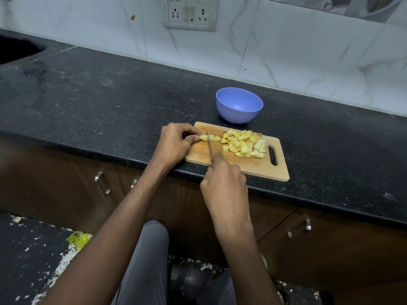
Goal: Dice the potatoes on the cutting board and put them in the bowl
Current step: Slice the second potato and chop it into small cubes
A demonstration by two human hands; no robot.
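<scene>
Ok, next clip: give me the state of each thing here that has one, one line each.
Left hand: pinching the potato strip.
Right hand: gripping the knife.
Knife: blade down across the strip.
Potato strip: partly cut, on the board.
Diced potato: piled on the board, not in the bowl.
Cutting board: flat at the counter edge.
Bowl: upright, empty.

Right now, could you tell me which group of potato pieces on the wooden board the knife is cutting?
The short yellow potato strip pinched by the left hand, not the diced pile lying loose to its right.
</scene>
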